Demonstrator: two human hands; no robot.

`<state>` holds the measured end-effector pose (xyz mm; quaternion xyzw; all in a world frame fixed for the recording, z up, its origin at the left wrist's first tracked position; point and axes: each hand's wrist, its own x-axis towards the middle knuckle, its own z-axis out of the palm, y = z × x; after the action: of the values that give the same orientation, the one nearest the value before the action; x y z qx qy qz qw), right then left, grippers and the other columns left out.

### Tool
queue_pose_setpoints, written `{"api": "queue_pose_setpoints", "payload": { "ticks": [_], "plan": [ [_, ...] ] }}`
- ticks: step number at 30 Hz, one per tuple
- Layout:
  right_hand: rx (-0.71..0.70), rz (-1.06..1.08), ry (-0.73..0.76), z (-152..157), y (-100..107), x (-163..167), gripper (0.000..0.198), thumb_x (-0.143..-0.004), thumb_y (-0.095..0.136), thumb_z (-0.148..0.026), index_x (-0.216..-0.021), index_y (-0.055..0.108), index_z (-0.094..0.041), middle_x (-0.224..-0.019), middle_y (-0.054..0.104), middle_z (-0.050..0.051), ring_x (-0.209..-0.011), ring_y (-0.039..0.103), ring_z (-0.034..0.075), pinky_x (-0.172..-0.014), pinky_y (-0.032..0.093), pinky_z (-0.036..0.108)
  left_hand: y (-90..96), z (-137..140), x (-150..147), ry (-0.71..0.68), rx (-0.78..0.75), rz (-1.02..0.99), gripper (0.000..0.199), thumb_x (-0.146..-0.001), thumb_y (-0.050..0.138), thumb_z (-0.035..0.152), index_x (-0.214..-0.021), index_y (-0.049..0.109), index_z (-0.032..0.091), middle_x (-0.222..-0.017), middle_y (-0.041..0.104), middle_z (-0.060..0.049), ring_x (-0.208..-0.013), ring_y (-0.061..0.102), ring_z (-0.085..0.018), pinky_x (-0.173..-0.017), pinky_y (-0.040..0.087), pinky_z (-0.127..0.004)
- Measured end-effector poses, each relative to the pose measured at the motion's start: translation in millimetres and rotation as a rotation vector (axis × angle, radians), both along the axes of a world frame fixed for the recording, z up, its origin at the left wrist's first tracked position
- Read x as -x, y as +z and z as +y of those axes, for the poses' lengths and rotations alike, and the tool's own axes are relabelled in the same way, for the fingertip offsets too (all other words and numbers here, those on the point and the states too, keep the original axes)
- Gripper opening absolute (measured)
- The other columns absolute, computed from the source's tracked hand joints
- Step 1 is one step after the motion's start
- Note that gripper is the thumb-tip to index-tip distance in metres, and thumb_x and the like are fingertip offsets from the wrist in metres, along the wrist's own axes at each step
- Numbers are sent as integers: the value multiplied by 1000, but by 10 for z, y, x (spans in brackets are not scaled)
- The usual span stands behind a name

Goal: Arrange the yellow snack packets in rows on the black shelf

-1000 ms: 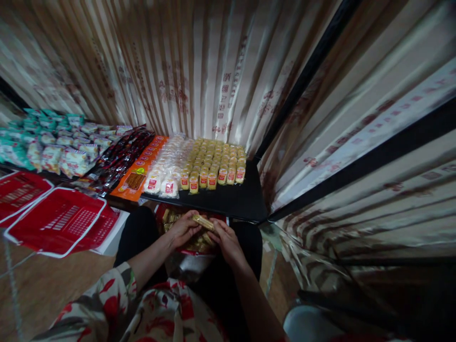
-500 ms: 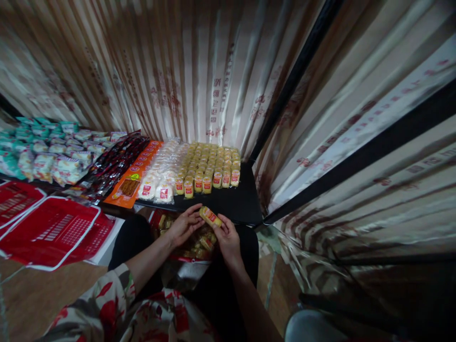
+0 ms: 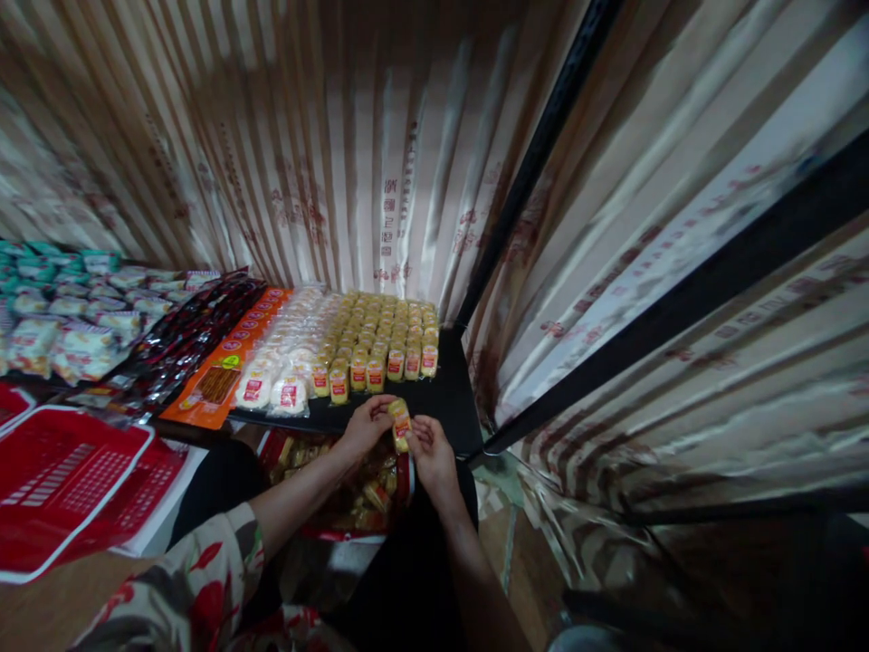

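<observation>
Yellow oblong plastic-wrapped snack (image 3: pixel 401 426) is resting in the grip of left hand (image 3: pixel 370 425) and right hand (image 3: pixel 433 455), near the front edge of the black bench (image 3: pixel 448 389), which is extending right past yellow packet rows (image 3: pixel 384 335), pleated cream curtain (image 3: pixel 353 172) hanging behind.

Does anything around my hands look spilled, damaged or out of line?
No spill or damage shows in this dim light. One oddity: among the small yellow plastic-wrapped blocks on the black flat tabletop, one near the front row's left end juts forward of its neighbours. The matching block in your right hand looks normal.
</observation>
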<state>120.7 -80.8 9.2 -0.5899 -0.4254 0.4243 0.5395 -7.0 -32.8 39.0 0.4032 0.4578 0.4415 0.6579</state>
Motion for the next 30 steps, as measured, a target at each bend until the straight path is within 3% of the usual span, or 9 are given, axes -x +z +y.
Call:
{"api": "queue_pose_setpoints", "payload": {
  "ticks": [5, 11, 18, 23, 30],
  "plan": [
    [-12, -26, 27, 235, 0, -212, 35, -70, 60, -35, -101, 59, -20, -94, 67, 6, -86, 63, 19, -82, 49, 34, 37, 249, -259, -12, -31, 12, 34, -66, 58, -1, -97, 61, 14, -84, 65, -3, -72, 58, -10, -75, 47, -22],
    [-47, -142, -134, 554, -60, -392, 33, -71, 56, -38, -99, 59, -19, -93, 66, 7, -84, 62, 18, -78, 49, 32, -89, 364, -513, 105, -124, 108, 33, -65, 59, 0, -95, 61, 16, -98, 64, -7, -89, 58, -15, -87, 44, -29],
    [-50, -410, -277, 890, -83, -530, 41, -75, 49, -39, -105, 60, -13, -108, 57, 14, -88, 59, 20, -75, 49, 32, -231, 352, -688, -34, -115, 223, 40, -65, 51, 1, -98, 63, 21, -98, 63, -3, -86, 56, -15, -81, 46, -26],
    [-25, -520, -282, 1011, -144, -540, 42, -77, 46, -37, -107, 60, -12, -106, 57, 14, -79, 58, 19, -74, 48, 32, -283, 451, -774, -42, -123, 188, 49, -60, 49, -3, -99, 64, 22, -103, 62, -3, -91, 55, -16, -85, 45, -27],
    [-74, -696, -308, 1082, -271, -532, 43, -81, 40, -35, -112, 61, -13, -105, 60, 14, -96, 53, 23, -86, 42, 36, -329, 495, -818, -42, -130, 137, 48, -62, 48, -5, -99, 64, 21, -115, 59, -4, -104, 53, -19, -90, 45, -30]
  ]
}}
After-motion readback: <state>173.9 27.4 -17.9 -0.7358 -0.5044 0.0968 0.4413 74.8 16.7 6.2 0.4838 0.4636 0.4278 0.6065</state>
